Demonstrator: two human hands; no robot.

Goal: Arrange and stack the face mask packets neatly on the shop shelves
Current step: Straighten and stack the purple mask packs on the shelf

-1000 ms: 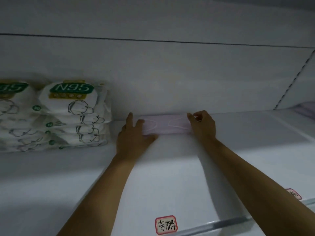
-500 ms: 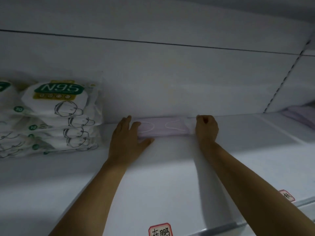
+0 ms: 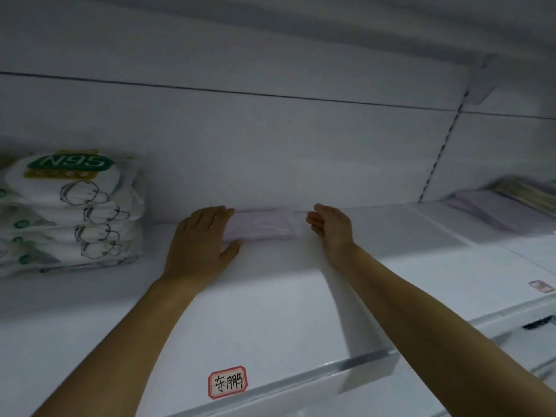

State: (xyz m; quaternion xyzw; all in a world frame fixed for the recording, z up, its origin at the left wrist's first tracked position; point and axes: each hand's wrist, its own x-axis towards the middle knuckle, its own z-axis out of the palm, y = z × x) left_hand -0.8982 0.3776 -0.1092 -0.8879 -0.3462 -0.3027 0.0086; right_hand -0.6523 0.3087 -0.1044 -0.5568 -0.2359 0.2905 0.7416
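1. Noted pink packet (image 3: 261,225) flat at the back of the shelf (image 3: 270,296), against the rear wall (image 3: 270,152), directly ahead and between both hands; long axis left to right.
2. Found left hand (image 3: 200,236) with fingers extended, laid against the packet's left end, thumb at its front edge; no grasp, only contact.
3. Found right hand (image 3: 329,227) just off the right end, fingers loosely bent, holding nothing (contact with the packet's clear flap unclear).
4. Judged left hand the nearer; packet bracketed for squaring against the wall.
5. Logged N95 stack (image 3: 72,212) to the left, well apart from the packet; more pink packets (image 3: 496,210) far right on the next bay.
6. Saw nothing lying between hands and packet; label (image 3: 227,382) at the shelf's front lip.
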